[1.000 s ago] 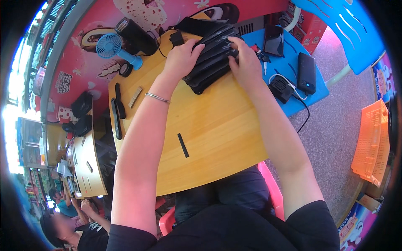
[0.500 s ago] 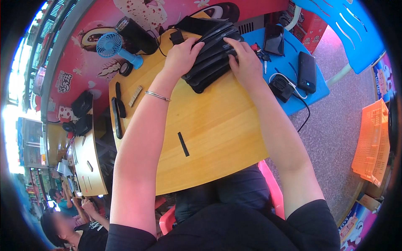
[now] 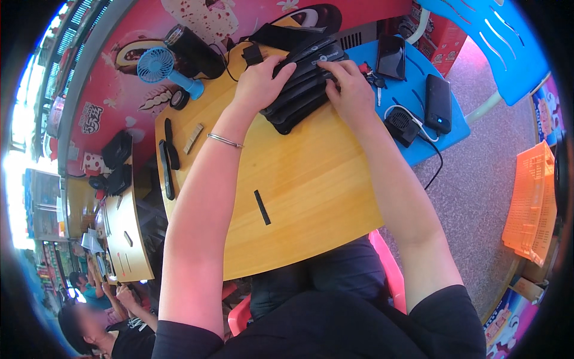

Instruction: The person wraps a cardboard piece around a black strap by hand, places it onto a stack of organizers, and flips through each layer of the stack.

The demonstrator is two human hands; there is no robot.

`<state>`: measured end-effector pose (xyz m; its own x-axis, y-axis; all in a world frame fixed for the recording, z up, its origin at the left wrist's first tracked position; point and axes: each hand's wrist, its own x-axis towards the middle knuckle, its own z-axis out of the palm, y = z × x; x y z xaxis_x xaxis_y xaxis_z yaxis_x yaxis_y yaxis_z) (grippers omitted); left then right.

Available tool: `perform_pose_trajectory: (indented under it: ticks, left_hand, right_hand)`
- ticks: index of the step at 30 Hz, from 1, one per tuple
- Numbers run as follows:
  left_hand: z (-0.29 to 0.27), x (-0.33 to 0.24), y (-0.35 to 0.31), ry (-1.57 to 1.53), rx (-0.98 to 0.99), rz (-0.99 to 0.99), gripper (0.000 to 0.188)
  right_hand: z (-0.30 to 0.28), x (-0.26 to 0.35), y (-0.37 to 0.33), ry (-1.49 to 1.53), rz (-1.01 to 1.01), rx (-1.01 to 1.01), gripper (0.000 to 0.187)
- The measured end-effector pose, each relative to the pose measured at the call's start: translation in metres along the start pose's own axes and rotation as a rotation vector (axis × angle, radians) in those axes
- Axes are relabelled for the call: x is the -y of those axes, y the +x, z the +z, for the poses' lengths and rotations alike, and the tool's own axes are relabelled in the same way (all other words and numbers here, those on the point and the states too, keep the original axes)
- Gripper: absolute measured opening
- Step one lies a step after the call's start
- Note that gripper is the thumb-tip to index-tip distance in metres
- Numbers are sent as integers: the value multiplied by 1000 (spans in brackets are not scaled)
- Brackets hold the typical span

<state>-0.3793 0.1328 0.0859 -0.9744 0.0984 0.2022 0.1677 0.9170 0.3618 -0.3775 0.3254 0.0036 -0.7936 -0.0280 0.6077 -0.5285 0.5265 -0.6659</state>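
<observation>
A fanned stack of flat black pouches (image 3: 299, 90) lies at the far side of the wooden table (image 3: 299, 197), its layers overlapping like steps. Pale printing shows on the upper layers. My left hand (image 3: 261, 82) grips the stack's left edge, thumb toward the top and fingers partly hidden. On the right edge, my right hand (image 3: 347, 87) has its fingers bent over the pouches and its thumb lower down. Behind the stack lies another flat black piece (image 3: 284, 37). A narrow black strip (image 3: 262, 207) rests on the table between my forearms.
At left stand a blue handheld fan (image 3: 158, 66) and a black bottle (image 3: 194, 51), near black straps (image 3: 167, 158) and a small beige strip (image 3: 193, 139). A blue stool (image 3: 412, 66) at right carries a phone (image 3: 391, 57), power bank (image 3: 438, 103) and keys (image 3: 378, 84). Another person (image 3: 113, 335) sits lower left.
The upper pouches have shifted and tilted under my hands, so more of their pale printing shows. Both hands have moved only slightly and stay on the stack.
</observation>
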Motion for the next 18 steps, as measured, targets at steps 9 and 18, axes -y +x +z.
perform_pose_trajectory:
  ticks: [9, 18]
  left_hand:
    - [-2, -2, 1, -50, 1, 0, 48]
    - [0, 0, 2, -40, -33, 7, 45]
  right_hand:
    - [1, -3, 0, -11, -25, -30, 33]
    - [3, -3, 1, -24, -33, -42, 33]
